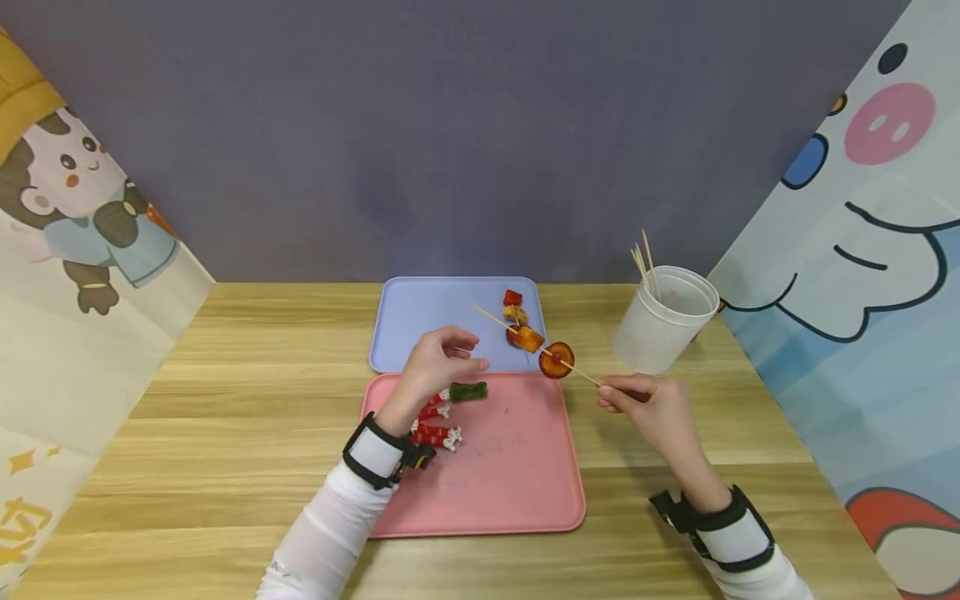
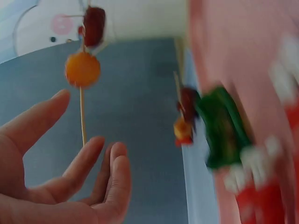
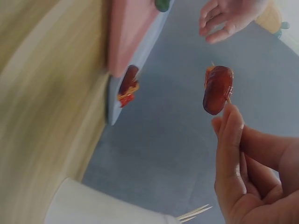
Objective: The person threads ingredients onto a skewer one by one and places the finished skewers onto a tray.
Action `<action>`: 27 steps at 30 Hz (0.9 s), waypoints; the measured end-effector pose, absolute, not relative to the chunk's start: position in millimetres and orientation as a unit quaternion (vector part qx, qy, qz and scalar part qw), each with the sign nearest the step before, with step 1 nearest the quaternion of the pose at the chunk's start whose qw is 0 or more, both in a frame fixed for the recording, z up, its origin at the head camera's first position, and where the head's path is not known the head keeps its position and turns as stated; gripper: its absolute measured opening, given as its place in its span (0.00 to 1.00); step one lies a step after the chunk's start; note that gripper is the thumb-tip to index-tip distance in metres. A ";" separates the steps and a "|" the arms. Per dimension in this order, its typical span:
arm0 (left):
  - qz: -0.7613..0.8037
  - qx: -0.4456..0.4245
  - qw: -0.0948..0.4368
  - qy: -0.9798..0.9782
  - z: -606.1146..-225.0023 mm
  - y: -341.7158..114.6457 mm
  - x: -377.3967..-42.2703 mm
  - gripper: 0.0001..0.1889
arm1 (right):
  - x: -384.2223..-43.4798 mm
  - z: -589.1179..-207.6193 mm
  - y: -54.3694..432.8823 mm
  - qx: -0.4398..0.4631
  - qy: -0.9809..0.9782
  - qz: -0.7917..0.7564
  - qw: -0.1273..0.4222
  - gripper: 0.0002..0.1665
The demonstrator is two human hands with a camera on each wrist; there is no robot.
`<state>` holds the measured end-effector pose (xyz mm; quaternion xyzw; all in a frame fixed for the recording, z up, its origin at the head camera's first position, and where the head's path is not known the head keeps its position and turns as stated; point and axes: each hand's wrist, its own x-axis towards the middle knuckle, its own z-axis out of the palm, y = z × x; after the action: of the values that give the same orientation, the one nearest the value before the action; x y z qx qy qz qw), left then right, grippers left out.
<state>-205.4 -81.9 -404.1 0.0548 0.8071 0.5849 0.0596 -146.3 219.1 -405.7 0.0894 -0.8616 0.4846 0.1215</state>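
My right hand (image 1: 651,408) pinches the lower end of a thin wooden skewer (image 1: 491,315) between thumb and fingers. Threaded on it are a round, glossy brown piece of play food (image 1: 557,360) and an orange piece (image 1: 529,338). The skewer's bare tip points up and left, over the blue tray. My left hand (image 1: 441,360) hovers above the seam of the two trays, fingers loosely bent and thumb apart, holding nothing. In the left wrist view its fingertips (image 2: 96,142) overlap the bare end of the stick, below the orange piece (image 2: 82,70).
Behind the held skewer, a second food skewer with red, yellow and brown pieces (image 1: 512,297) lies on the blue tray (image 1: 442,300). The pink tray (image 1: 510,492) carries a green piece (image 1: 468,392) and several red, white-ended pieces (image 1: 435,437). A white tub (image 1: 652,333) of sticks stands right.
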 end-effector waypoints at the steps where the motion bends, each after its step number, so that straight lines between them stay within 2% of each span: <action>1: 0.564 0.060 0.054 0.822 -405.3 -84.4 -205.4 0.18 | -146.6 -407.2 220.9 0.085 -0.863 0.484 0.121 0.09; 5: 0.487 0.091 0.033 0.868 -412.1 -90.6 -205.7 0.16 | -147.8 -413.0 228.6 0.065 -0.868 0.479 0.113 0.10; 13: 0.306 0.174 0.035 0.935 -423.2 -89.1 -203.6 0.17 | -149.6 -418.7 242.9 0.048 -0.883 0.451 0.122 0.10; 17: 0.249 0.190 0.024 0.949 -427.0 -86.1 -202.0 0.16 | -150.6 -421.0 247.7 0.048 -0.892 0.426 0.142 0.09; 27: 0.154 0.218 -0.028 0.963 -435.5 -79.6 -196.2 0.09 | -153.6 -425.2 257.5 0.028 -0.904 0.398 0.152 0.09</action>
<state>-196.2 -79.6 -435.5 0.2181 0.9632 0.1544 -0.0282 -153.6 257.5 -425.2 0.0281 -0.9042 0.3980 0.1524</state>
